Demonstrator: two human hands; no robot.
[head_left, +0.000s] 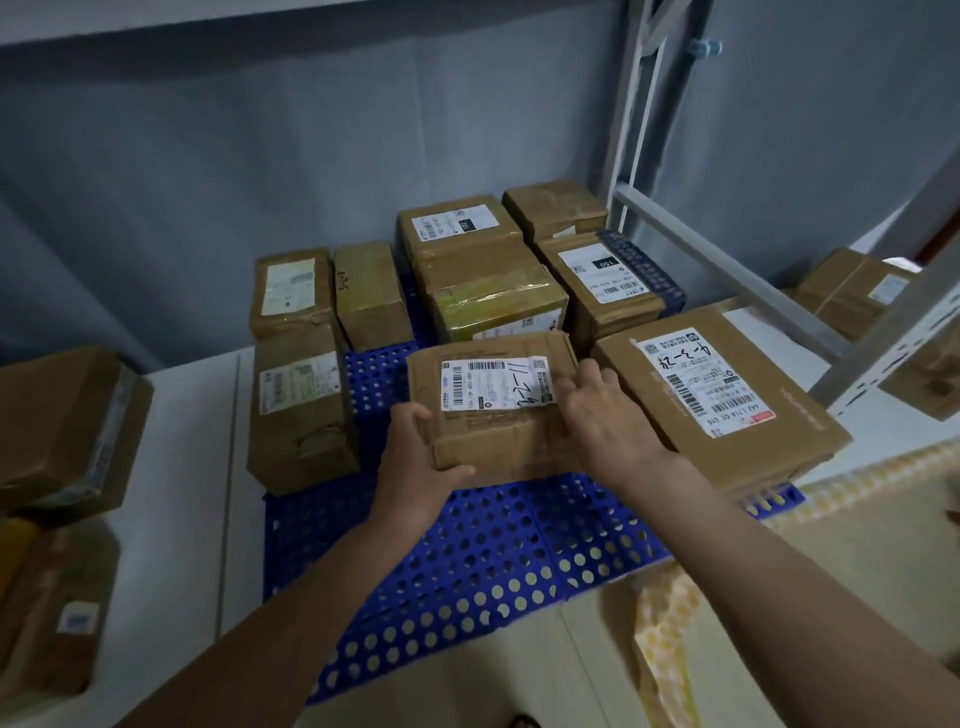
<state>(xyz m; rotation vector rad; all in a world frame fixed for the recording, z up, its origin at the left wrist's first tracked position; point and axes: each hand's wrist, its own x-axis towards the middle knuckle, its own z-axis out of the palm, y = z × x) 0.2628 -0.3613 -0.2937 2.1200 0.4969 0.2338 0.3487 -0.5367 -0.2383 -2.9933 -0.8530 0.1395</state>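
Note:
A brown cardboard parcel (493, 431) with a white shipping label and handwritten marks is at the middle of a blue perforated plastic pallet (467, 566). My left hand (415, 462) grips its near left corner, thumb curled along the front edge. My right hand (597, 415) holds its right side, fingers curled over the top edge by the label. Whether the parcel rests on the pallet or is lifted just above it cannot be told.
Several taped cardboard parcels crowd the pallet: a large flat one (727, 410) right of my hands, a tall one (301, 410) to the left, more behind. A white metal shelf frame (779, 291) rises at right. More boxes (67, 431) lie on the floor at left.

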